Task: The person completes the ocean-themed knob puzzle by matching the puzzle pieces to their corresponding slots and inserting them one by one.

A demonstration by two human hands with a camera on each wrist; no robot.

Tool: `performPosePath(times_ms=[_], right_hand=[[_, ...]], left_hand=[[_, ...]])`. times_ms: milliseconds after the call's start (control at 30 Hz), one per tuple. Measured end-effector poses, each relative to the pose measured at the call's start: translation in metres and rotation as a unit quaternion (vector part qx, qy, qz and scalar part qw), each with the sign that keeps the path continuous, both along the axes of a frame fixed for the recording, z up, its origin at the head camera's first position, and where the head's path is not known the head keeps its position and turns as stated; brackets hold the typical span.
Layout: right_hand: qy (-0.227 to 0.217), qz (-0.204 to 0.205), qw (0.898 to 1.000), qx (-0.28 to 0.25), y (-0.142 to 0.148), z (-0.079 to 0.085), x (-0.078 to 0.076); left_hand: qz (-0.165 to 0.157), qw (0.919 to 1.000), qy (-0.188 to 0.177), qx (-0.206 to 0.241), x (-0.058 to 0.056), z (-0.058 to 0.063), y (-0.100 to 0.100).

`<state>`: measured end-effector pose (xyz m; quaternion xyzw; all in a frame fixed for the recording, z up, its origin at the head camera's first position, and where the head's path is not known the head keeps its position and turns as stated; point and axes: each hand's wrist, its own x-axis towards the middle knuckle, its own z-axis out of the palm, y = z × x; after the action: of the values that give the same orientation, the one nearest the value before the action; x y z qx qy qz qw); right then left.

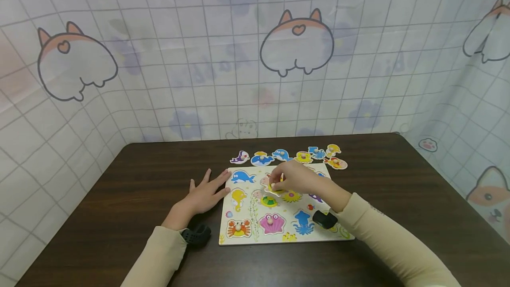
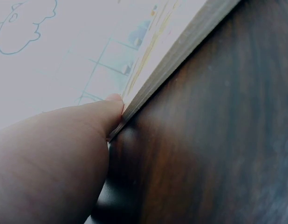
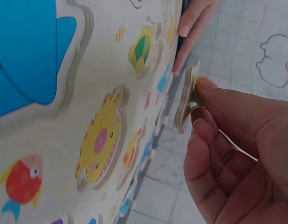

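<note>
A wooden puzzle board (image 1: pixel 255 238) printed with sea animals lies flat on the table. My right hand (image 1: pixel 295 178) is above its upper middle, pinching a puzzle piece (image 3: pixel 186 99) between thumb and fingers. That piece appears edge-on in the right wrist view, tilted and apart from the board; its picture is mostly hidden. Below it is the board's turtle picture (image 1: pixel 269 201). My left hand (image 1: pixel 202 196) spreads its fingers at the board's left edge, fingertips touching it. A crab piece (image 1: pixel 239 228) and a pink shell piece (image 1: pixel 272 223), both with knobs, sit in the board.
Behind the board several loose knobbed pieces lie in a row, among them a purple one (image 1: pixel 240 157), a blue whale (image 1: pixel 261 159), a yellow round fish (image 1: pixel 303 157) and an orange fish (image 1: pixel 336 163). A patterned curtain (image 1: pixel 191 79) stands behind the dark table (image 1: pixel 119 216).
</note>
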<state>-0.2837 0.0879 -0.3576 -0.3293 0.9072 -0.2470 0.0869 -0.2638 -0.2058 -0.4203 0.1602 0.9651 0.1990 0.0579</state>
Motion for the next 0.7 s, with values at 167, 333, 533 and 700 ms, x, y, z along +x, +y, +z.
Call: performPosePath(times_ms=[167, 333, 533, 700], right_hand=[[0.004, 0.016, 1.000, 0.009, -0.008, -0.003, 0.001], [-0.003, 0.027, 1.000, 0.013, -0.014, -0.005, 0.004], [0.013, 0.029, 0.999, 0.033, -0.020, -0.009, 0.004], [0.004, 0.016, 0.998, 0.055, -0.025, -0.010, 0.003]], left_hand=[[0.001, 1.0000, 0.003, -0.002, 0.000, 0.000, -0.001], [0.002, 1.0000, -0.004, 0.003, 0.001, 0.000, 0.000], [-0.003, 1.0000, 0.008, 0.005, 0.001, 0.002, 0.001], [-0.003, 0.9999, 0.013, 0.002, 0.001, 0.001, 0.001]])
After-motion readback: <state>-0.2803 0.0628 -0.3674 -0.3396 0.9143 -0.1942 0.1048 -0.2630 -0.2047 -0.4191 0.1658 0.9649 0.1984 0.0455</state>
